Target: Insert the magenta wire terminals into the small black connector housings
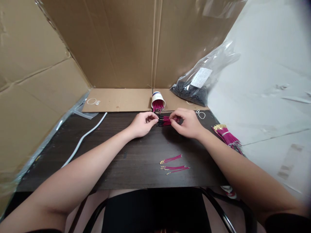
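A pile of magenta wires with black ends [165, 121] lies on the dark table between my two hands. My left hand [143, 125] is closed in a pinch at the black ends; what sits between its fingertips is too small to make out. From the other side, my right hand [186, 123] pinches magenta wire at the right end of the pile, its fingers covering part of it. Just behind, a white paper cup [157, 95] lies on its side, mouth towards me, with more magenta wires [158, 105] inside.
Loose gold-tipped wires [173, 168] lie nearer me on the table [136, 161]. A banded wire bundle [227, 135] rests at the right edge. Behind are a clear bag of small black parts [191, 92], rubber bands [91, 101] and cardboard walls [116, 42]. A grey tube [85, 135] lies left.
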A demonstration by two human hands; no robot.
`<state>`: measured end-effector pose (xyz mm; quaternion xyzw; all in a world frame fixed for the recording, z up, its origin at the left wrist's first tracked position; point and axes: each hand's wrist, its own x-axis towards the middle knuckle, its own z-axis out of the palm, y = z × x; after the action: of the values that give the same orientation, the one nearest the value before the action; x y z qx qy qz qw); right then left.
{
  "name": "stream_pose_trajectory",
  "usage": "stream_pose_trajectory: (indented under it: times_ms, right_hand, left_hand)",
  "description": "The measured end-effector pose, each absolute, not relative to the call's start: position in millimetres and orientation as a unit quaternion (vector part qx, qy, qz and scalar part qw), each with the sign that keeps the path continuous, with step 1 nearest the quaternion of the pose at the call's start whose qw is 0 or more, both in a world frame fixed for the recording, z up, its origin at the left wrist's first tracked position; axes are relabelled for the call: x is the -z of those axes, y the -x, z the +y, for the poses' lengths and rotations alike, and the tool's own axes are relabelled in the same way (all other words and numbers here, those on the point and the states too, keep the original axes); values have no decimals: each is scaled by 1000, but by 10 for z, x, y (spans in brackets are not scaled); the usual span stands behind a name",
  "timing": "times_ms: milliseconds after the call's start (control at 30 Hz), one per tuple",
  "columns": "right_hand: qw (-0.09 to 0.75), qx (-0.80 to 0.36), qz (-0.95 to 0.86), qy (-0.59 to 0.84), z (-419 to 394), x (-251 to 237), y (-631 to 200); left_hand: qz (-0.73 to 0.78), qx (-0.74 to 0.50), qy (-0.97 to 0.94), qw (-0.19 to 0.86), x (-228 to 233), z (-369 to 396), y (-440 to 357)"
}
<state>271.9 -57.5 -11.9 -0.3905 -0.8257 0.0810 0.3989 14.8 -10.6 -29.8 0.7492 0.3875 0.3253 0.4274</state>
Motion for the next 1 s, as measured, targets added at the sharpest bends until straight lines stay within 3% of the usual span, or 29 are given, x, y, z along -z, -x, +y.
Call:
stream_pose_trajectory:
  times_ms: [1000]
  right_hand:
    - [392,-97,-827,391,-557,144,-2744]
  left_hand:
    - [375,-301,-790,382,294,-139,-141]
